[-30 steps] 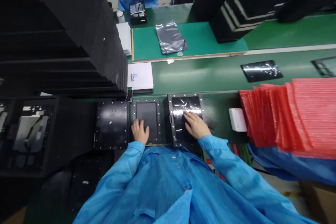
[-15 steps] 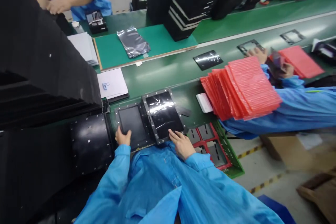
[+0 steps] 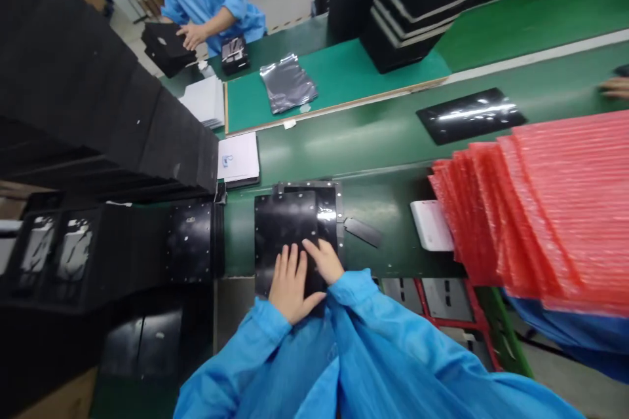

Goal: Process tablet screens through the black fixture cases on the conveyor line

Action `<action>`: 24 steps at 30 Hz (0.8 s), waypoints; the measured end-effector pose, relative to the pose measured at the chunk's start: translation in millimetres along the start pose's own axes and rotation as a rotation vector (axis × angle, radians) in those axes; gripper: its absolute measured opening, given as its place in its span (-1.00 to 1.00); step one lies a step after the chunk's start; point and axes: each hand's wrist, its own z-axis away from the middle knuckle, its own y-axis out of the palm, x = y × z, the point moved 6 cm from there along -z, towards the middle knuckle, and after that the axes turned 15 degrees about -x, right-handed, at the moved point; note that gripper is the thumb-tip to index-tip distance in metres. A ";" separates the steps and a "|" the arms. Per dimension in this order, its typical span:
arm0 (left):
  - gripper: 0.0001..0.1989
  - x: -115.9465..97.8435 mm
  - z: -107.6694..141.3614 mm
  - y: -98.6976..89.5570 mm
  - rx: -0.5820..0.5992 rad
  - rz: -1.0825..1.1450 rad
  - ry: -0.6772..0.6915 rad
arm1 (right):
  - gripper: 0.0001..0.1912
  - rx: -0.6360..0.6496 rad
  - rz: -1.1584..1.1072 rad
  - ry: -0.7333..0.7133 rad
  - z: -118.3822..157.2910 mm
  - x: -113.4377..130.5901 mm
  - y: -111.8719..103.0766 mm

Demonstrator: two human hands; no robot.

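From here, my hands (image 3: pixel 292 285) hide the lower part of the black metal-edged plate (image 3: pixel 285 226), so I can't make out its near edge. The red bubble-wrap bags (image 3: pixel 565 209) run off the right side of my view, and a co-worker's hand (image 3: pixel 614 87) is cut off there too.

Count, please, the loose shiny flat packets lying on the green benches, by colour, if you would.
Silver packet: 1
Glossy black packet: 1
Total: 2

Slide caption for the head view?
Left hand and right hand rest on a black panel on a green conveyor belt, beside red bubble bags.
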 end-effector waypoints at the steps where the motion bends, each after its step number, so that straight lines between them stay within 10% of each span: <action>1: -0.15 -10.8 -3.5 12.8 0.042 -0.073 0.026 | -0.48 -0.059 -0.013 0.036 -5.0 -2.0 -10.9; 11: -0.21 -32.1 -47.3 62.6 0.138 -0.214 0.018 | -0.50 -0.175 -0.096 0.177 -52.4 -11.0 -75.3; 16: -0.15 -14.2 -35.1 61.3 0.133 -0.229 -0.066 | -0.62 -0.368 -0.012 -0.120 -47.6 3.4 -110.2; 19: 0.12 23.2 -10.7 42.3 0.155 -0.270 -0.339 | -0.63 -0.484 0.251 -0.470 -56.2 29.1 -114.5; 24: 0.18 60.9 24.2 27.6 0.272 -0.166 -0.588 | -0.50 -0.270 0.333 -0.557 -141.7 32.9 -75.2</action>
